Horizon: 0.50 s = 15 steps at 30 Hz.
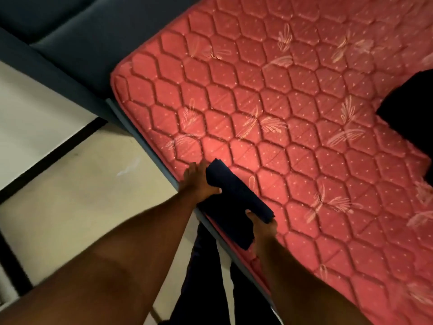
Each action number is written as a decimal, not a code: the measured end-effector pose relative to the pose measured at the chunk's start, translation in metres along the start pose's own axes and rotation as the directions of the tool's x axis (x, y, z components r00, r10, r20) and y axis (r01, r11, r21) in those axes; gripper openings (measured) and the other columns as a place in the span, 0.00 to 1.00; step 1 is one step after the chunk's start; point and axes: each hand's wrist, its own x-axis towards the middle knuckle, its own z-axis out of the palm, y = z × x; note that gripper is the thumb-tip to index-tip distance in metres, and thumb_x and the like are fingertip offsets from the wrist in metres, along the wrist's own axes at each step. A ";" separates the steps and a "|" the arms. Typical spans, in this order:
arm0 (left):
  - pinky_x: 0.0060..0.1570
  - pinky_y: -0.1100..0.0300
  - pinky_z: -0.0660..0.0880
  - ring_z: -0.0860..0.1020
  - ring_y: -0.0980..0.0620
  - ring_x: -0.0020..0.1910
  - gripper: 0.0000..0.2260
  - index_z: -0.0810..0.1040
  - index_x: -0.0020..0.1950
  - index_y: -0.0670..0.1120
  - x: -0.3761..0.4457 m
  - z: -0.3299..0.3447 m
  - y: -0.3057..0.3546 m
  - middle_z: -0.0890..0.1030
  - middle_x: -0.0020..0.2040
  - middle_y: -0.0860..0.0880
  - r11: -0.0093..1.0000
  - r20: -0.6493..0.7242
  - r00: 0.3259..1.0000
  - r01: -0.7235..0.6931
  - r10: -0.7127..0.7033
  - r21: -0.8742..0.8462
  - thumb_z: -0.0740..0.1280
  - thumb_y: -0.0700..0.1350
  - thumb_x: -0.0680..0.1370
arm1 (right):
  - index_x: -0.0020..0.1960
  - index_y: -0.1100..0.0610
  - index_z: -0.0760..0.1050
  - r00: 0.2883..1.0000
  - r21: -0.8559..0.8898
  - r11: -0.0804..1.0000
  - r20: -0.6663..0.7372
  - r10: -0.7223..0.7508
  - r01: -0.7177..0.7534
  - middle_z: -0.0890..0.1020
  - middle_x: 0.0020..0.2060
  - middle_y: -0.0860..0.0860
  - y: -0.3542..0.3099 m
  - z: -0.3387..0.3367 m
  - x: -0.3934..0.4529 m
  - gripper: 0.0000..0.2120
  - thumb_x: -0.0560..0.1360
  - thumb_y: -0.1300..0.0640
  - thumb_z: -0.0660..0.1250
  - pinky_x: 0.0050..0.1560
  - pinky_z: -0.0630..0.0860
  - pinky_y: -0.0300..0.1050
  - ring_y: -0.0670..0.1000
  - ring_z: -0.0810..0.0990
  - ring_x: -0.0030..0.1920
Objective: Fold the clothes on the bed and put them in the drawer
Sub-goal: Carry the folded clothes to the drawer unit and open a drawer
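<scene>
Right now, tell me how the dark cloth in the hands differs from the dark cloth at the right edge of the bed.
The folded navy garment is a compact, narrow bundle; the dark cloth at the right edge spreads wider and is cut off by the frame. The folded garment sits at the near edge of the mattress, held by the left hand and right hand; the other lies untouched. Both are dark.

Both forearms are bare — no sleeves, watch or rings show on the left hand (198, 181) or right hand (263, 227). Below them, the legs wear dark navy trousers (203, 273) — plain, with no visible markings.
</scene>
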 end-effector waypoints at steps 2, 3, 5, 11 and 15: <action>0.68 0.46 0.66 0.64 0.43 0.72 0.54 0.53 0.77 0.49 0.043 0.008 -0.017 0.64 0.73 0.45 0.995 0.153 0.988 -0.004 0.019 -0.098 0.82 0.52 0.59 | 0.51 0.53 0.75 0.999 -0.005 1.000 -0.041 0.010 -0.011 0.81 0.44 0.56 0.002 0.007 0.012 0.17 0.67 0.56 0.78 0.32 0.76 0.42 0.51 0.77 0.35; 0.70 0.47 0.64 0.63 0.45 0.73 0.56 0.52 0.77 0.48 0.060 0.014 -0.029 0.63 0.74 0.46 0.989 0.222 0.975 0.011 0.021 -0.145 0.82 0.50 0.58 | 0.51 0.51 0.74 1.000 -0.018 1.000 -0.017 0.011 -0.012 0.81 0.45 0.54 0.006 0.008 0.020 0.23 0.62 0.49 0.81 0.31 0.75 0.41 0.49 0.77 0.35; 0.70 0.51 0.64 0.65 0.48 0.72 0.54 0.56 0.76 0.46 0.079 0.022 -0.045 0.65 0.72 0.46 0.980 0.273 0.962 0.037 0.017 -0.193 0.83 0.49 0.58 | 0.56 0.56 0.76 0.995 -0.013 0.996 0.055 0.086 -0.085 0.81 0.48 0.55 0.019 0.009 0.036 0.38 0.51 0.42 0.82 0.31 0.76 0.39 0.50 0.80 0.39; 0.62 0.57 0.71 0.74 0.50 0.63 0.46 0.65 0.71 0.44 0.088 0.023 -0.051 0.75 0.64 0.48 0.893 0.325 0.945 0.120 0.031 -0.433 0.84 0.42 0.57 | 0.59 0.71 0.73 0.923 0.092 0.952 0.290 0.253 -0.290 0.81 0.53 0.64 0.013 0.012 0.039 0.25 0.69 0.55 0.72 0.40 0.81 0.48 0.60 0.81 0.55; 0.66 0.54 0.71 0.77 0.53 0.62 0.42 0.73 0.68 0.48 0.061 -0.007 -0.045 0.80 0.62 0.51 0.849 0.366 0.929 0.147 0.058 -0.507 0.82 0.51 0.57 | 0.58 0.66 0.73 0.914 0.010 0.976 0.353 0.201 -0.218 0.82 0.44 0.60 -0.023 0.001 0.017 0.13 0.75 0.62 0.65 0.38 0.80 0.47 0.55 0.83 0.43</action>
